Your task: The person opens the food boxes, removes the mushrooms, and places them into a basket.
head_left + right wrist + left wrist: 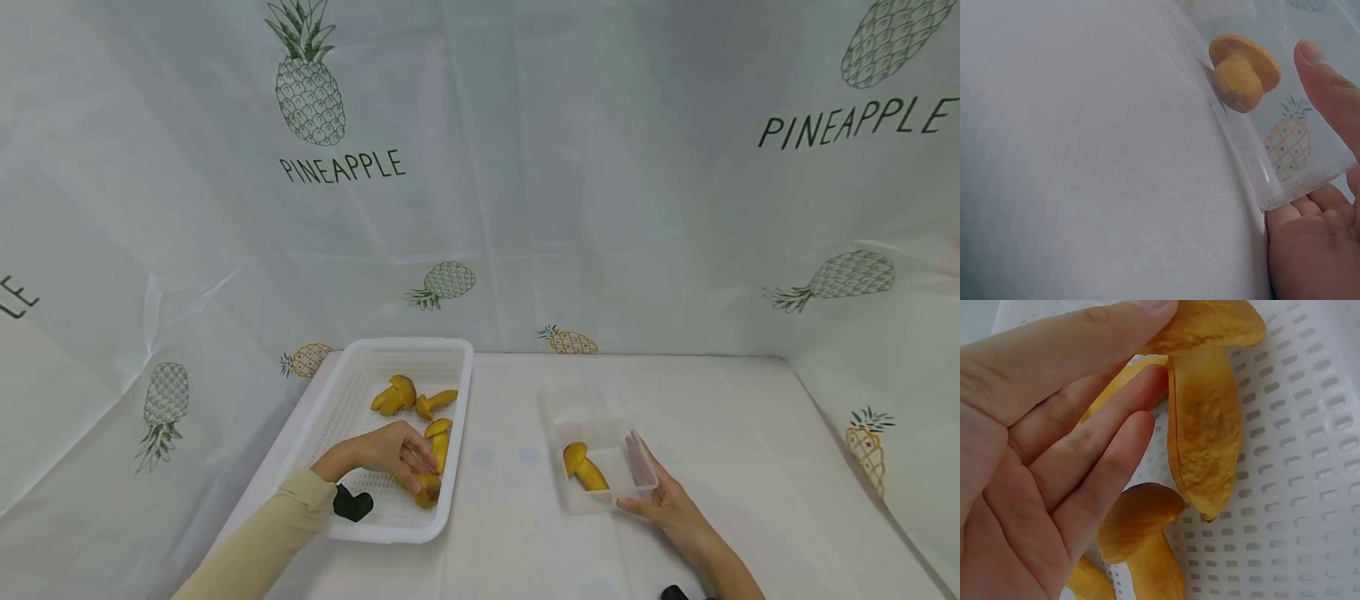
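In the head view my left hand reaches into a white perforated basket. Its thumb and a finger pinch the cap of a yellow mushroom, whose stem points downward in the left wrist view; the other fingers stay loosely extended. Further mushrooms lie in the basket: one by its right wall, two farther back. My right hand grips the right side of a clear plastic box, thumb at the near rim, fingers along the outside. Inside the box lies one yellow mushroom.
A clear flap, apparently the box's lid, extends behind the box. Both containers stand on a white-covered table. Behind it hangs a pale curtain printed with pineapples. Black wrist straps show on both arms.
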`<state>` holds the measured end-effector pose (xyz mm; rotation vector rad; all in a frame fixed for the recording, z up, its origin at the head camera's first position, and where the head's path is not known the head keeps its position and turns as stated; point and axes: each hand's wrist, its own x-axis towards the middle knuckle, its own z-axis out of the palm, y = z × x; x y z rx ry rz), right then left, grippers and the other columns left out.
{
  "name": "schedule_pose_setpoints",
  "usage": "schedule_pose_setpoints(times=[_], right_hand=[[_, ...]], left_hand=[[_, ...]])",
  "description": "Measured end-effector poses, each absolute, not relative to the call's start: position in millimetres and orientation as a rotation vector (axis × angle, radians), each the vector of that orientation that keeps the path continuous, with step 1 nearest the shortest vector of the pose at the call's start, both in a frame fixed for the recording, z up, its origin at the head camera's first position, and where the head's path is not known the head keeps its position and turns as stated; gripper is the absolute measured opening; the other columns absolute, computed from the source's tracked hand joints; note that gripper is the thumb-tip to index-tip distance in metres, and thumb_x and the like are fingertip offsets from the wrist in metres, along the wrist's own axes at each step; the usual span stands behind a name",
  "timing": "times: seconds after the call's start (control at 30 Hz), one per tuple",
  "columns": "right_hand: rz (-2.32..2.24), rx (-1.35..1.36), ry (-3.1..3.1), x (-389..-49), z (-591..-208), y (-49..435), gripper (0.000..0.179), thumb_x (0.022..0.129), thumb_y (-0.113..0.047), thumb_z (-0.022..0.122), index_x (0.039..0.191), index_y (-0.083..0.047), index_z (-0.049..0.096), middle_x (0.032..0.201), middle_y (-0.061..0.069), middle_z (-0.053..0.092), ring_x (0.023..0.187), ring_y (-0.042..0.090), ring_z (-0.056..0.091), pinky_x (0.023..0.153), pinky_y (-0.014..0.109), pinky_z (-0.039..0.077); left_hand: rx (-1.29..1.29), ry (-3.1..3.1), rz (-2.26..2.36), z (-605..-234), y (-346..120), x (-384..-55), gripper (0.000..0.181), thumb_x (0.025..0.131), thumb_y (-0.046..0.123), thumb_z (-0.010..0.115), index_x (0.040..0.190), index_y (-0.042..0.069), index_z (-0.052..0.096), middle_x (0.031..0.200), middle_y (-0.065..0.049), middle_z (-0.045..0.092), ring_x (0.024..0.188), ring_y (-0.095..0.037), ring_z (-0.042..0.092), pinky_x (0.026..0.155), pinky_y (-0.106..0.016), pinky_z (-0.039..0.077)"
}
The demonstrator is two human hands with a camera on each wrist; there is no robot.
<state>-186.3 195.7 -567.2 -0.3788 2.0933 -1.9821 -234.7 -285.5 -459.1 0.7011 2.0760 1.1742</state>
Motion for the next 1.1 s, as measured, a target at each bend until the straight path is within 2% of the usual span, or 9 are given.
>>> schedule_pose_setpoints(times=[0.23,0.47,0.57,0.7,0.83,0.93,1.1], right_hand=[[-1.996,-0.387,2.083,-187,-566,196,0.102,0.089,-0.001,0.072,0.162,-0.029,0.007,0.165,0.017,-0.002,0.126,-0.025,0.022,0.099,0.003,0.023],[-2.023,-0.423,2.052,-186,-567,197,0.102,0.089,0.001,0.071,0.162,-0.029,0.005,0.164,0.019,-0.004,0.128,-0.021,0.026,0.101,0.006,0.027],[-2.031,-0.431,2.042,-185,-567,196,0.102,0.089,0.001,0.07,0.162,-0.028,0.005,0.164,0.02,-0.005,0.129,-0.02,0.027,0.101,0.008,0.028],[-2.018,-0.405,2.049,-184,-567,196,0.101,0.09,0.0,0.07,0.162,-0.028,0.005,0.165,0.018,-0.005,0.129,-0.02,0.024,0.101,0.007,0.026],[-1.993,-0.362,2.067,-185,-564,196,0.101,0.09,-0.001,0.071,0.162,-0.028,0.005,0.165,0.016,-0.003,0.149,0.013,0.007,0.1,0.004,0.023],[-1.993,-0.347,2.069,-185,-563,196,0.101,0.09,-0.001,0.071,0.162,-0.028,0.006,0.166,0.015,-0.002,0.147,0.042,-0.003,0.099,0.004,0.023],[-2.002,-0.341,2.066,-184,-565,195,0.101,0.089,-0.001,0.072,0.162,-0.028,0.007,0.165,0.016,-0.001,0.147,0.042,-0.001,0.1,0.005,0.024]], left_hand=[[0.7,2.114,1.143,-457,-288,-239,0.035,0.08,-0.005,0.081,0.113,-0.007,0.07,0.109,-0.019,0.072,0.101,-0.029,0.07,0.081,-0.031,0.059],[0.726,2.135,1.191,-436,-284,-248,0.034,0.084,-0.007,0.075,0.117,-0.012,0.066,0.116,-0.029,0.066,0.107,-0.045,0.064,0.084,-0.033,0.058],[0.763,2.138,1.224,-425,-279,-252,0.033,0.085,-0.009,0.074,0.117,-0.014,0.065,0.118,-0.031,0.065,0.107,-0.051,0.061,0.085,-0.034,0.058],[0.821,2.135,1.249,-415,-264,-260,0.034,0.084,-0.006,0.076,0.116,-0.01,0.067,0.117,-0.027,0.066,0.106,-0.045,0.065,0.087,-0.033,0.057],[0.845,2.106,1.264,-404,-239,-264,0.034,0.085,-0.001,0.078,0.117,-0.004,0.07,0.116,-0.021,0.069,0.106,-0.033,0.067,0.088,-0.035,0.057],[0.887,2.078,1.268,-398,-218,-265,0.033,0.085,-0.001,0.078,0.117,-0.003,0.071,0.116,-0.017,0.07,0.105,-0.027,0.068,0.088,-0.036,0.057],[0.986,2.028,1.255,-397,-186,-269,0.033,0.085,0.0,0.078,0.117,-0.003,0.07,0.116,-0.017,0.07,0.104,-0.021,0.069,0.089,-0.037,0.056]])
